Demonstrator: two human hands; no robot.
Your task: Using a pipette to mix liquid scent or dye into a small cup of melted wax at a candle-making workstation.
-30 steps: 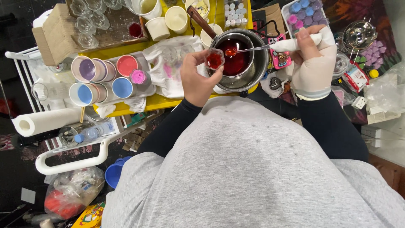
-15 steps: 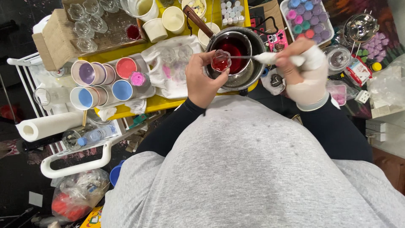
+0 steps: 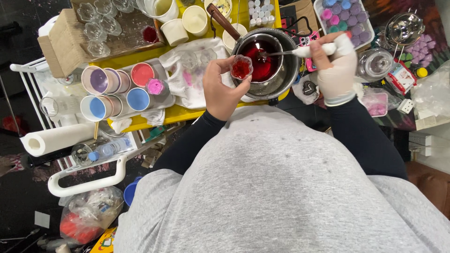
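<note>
The left hand (image 3: 221, 90) pinched a small glass cup (image 3: 242, 67) of red liquid, held at the near-left rim of the metal pot (image 3: 281, 75). The right hand (image 3: 335, 65) (gloved in white) had its grip pressed around a spoon (image 3: 281, 53) dipping into the pot's red liquid, above the yellow bench (image 3: 173, 114).

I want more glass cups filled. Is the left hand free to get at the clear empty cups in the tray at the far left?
Probably not yet: the left hand is holding a small glass cup of red liquid beside the pot. The empty cups lie unobstructed.
</note>
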